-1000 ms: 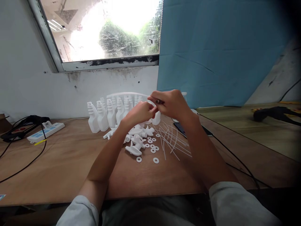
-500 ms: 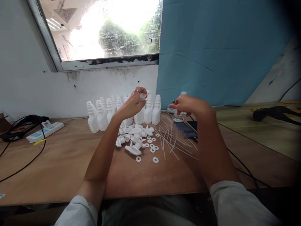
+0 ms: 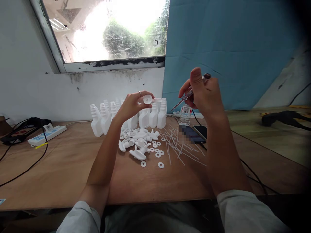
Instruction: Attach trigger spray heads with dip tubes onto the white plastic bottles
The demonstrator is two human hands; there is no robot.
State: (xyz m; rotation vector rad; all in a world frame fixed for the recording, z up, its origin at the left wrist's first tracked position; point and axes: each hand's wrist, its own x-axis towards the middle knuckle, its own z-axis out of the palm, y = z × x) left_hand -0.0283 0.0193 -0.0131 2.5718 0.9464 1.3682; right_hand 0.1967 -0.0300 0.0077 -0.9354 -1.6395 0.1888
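Note:
My left hand (image 3: 136,103) is closed on a white spray head (image 3: 147,99), whose round opening faces me, above the table. To its right, my right hand (image 3: 202,92) is raised and grips a screwdriver (image 3: 188,94) with a clear handle, its metal tip pointing down and left. White bottles (image 3: 96,121) stand in rows behind my left hand. Below it lies a heap of white spray heads (image 3: 138,153), with several white washers (image 3: 160,165) beside them. Thin white tubes (image 3: 179,150) are spread to the right of the washers.
A clear bottle (image 3: 185,115) stands behind a dark phone (image 3: 194,134) on the right. On the left are a power strip (image 3: 51,134) and black cables (image 3: 45,150). A black tool-like object (image 3: 284,118) lies far right.
My right hand has risen and turned, bringing the screwdriver into clear view. My left hand has turned the spray head so its opening faces me.

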